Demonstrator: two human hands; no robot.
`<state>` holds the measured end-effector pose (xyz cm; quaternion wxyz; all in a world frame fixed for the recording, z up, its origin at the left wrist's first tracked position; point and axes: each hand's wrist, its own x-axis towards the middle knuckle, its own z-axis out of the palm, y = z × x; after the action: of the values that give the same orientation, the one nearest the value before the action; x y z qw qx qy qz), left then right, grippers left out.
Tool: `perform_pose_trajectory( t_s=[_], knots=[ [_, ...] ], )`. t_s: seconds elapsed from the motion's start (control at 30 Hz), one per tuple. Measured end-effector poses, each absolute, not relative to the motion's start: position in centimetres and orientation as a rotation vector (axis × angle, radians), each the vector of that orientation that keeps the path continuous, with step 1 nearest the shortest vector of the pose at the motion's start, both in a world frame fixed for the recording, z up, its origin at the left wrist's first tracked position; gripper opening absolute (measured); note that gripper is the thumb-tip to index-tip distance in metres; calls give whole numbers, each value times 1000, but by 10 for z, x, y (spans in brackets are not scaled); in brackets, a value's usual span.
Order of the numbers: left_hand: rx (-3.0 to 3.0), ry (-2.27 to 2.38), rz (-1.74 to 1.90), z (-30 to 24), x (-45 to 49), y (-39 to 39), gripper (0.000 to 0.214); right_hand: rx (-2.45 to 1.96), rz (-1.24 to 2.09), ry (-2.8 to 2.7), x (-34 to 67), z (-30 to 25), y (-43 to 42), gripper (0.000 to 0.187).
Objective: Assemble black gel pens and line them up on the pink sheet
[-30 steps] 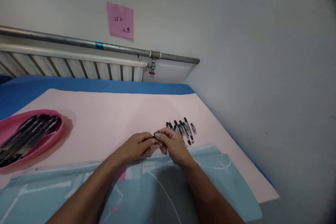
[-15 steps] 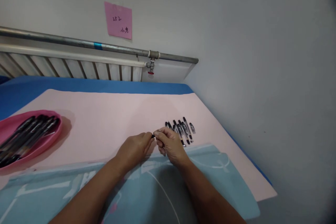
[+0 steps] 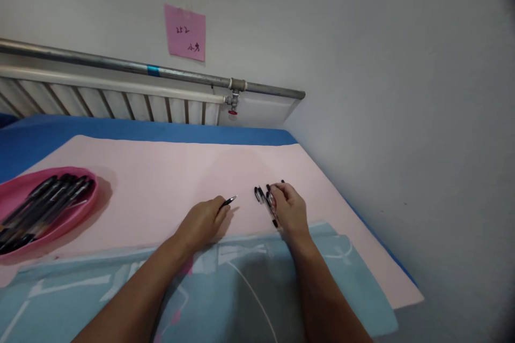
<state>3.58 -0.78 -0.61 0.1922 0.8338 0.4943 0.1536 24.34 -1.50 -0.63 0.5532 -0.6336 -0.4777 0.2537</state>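
My left hand point(image 3: 204, 220) is closed around a black pen point(image 3: 228, 202), whose pale pointed tip sticks out towards the upper right. To the right, my right hand point(image 3: 290, 209) reaches over a small group of pen parts. Its thumb and fingers are pinched together, and what lies between them cannot be made out. Beside its fingertips lie a slim pen body point(image 3: 266, 204) with a black end and a clear pen cap point(image 3: 257, 193). The hand covers most of the group.
At the left, a pink basket point(image 3: 94, 193) holds several black pens point(image 3: 52, 201). A pale pink sheet point(image 3: 161, 171) covers the blue table point(image 3: 181, 133), with a light blue patterned cloth point(image 3: 346, 278) along the near side. A wall point(image 3: 382, 118) rises at the right.
My right hand has parted from my left and moved right onto the group of pen parts. The pen's pale tip now shows beyond my left fingers.
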Motion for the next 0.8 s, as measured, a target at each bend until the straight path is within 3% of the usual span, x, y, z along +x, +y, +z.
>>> perform_pose_trajectory(
  t_s=[0.13,0.23,0.8],
  knots=[
    [2343,1347,424,-6,36,-8,28,-1702,178,-1618,244,-14,-13,20],
    [2323,1326,435,-6,36,-9,27,-1800,38,-1886,238,-20,-13,22],
    [2255,1291,411,-5,38,-11,25,-2077,-83,-2152,219,-24,-9,17]
  ],
)
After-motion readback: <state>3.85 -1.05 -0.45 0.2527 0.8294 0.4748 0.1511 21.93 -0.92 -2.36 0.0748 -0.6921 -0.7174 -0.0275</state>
